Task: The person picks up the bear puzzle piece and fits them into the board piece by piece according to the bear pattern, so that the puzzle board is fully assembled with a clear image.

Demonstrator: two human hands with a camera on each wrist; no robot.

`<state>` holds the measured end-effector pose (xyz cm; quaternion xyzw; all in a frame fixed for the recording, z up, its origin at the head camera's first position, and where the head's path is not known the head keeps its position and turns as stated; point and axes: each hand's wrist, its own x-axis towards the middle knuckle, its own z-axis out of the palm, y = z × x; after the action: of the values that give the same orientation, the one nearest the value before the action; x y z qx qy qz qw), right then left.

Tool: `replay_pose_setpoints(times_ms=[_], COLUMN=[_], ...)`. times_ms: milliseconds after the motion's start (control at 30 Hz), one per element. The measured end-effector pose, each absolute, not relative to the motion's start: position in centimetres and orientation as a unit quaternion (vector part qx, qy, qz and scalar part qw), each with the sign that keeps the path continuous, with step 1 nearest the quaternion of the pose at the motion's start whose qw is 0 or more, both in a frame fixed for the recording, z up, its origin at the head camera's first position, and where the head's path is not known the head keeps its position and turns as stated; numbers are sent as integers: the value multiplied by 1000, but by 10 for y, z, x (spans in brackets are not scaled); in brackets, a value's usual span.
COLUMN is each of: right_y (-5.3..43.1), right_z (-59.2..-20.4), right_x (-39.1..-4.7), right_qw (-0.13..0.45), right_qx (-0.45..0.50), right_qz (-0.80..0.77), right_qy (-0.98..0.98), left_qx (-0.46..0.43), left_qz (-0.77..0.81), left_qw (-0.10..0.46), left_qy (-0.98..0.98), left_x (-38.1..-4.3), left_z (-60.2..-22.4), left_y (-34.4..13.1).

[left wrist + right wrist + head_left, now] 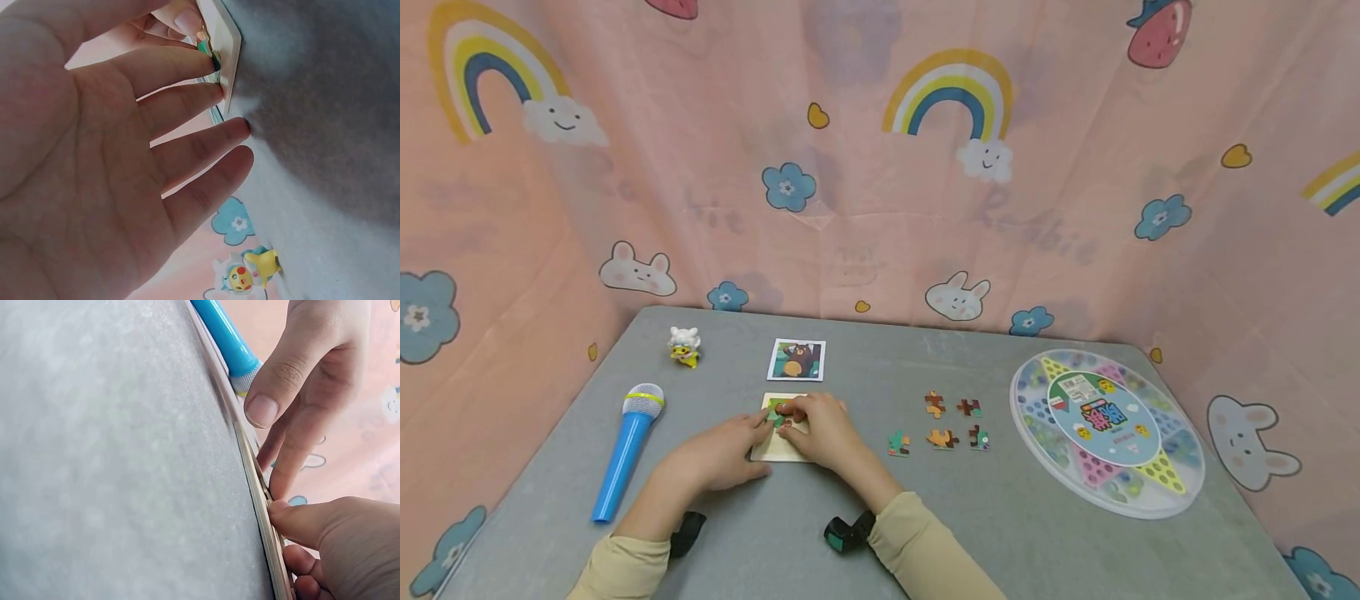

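A small pale wooden puzzle board (pixel 775 451) lies on the table with green and brown jigsaw pieces in its upper part. My left hand (pixel 724 452) reaches in from the left, its fingers nearly straight and the index and middle fingertips at the board's edge and pieces. Curled over the board from the right, my right hand (pixel 829 429) holds a jigsaw piece (pixel 780 419) between thumb and fingers, partly hidden by them. Several loose jigsaw pieces (pixel 943 439) lie to the right of the board. Behind it sits a bear picture card (pixel 798 361).
A blue toy microphone (pixel 619 467) lies left of my left arm, with a small yellow and white figurine (pixel 685 347) beyond it. On the right is a large round board game (pixel 1182 450) with a clear cover. A pink printed cloth (pixel 865 250) hangs behind the table.
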<state>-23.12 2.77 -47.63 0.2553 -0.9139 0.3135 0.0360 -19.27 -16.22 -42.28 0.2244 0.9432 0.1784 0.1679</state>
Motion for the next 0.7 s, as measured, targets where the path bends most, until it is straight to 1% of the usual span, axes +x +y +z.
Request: replay_pose_setpoints(times_ms=[333, 700], right_y=[26, 26], right_z=[-483, -486], right_x=[-233, -234], right_qw=[30, 36], right_qx=[229, 228], right_qz=[351, 357], right_qy=[-907, -905], left_qx=[216, 220], left_qz=[188, 185], left_qw=[181, 177], left_qy=[941, 941], left_x=[-193, -192], left_z=[-420, -420], left_y=[-163, -162])
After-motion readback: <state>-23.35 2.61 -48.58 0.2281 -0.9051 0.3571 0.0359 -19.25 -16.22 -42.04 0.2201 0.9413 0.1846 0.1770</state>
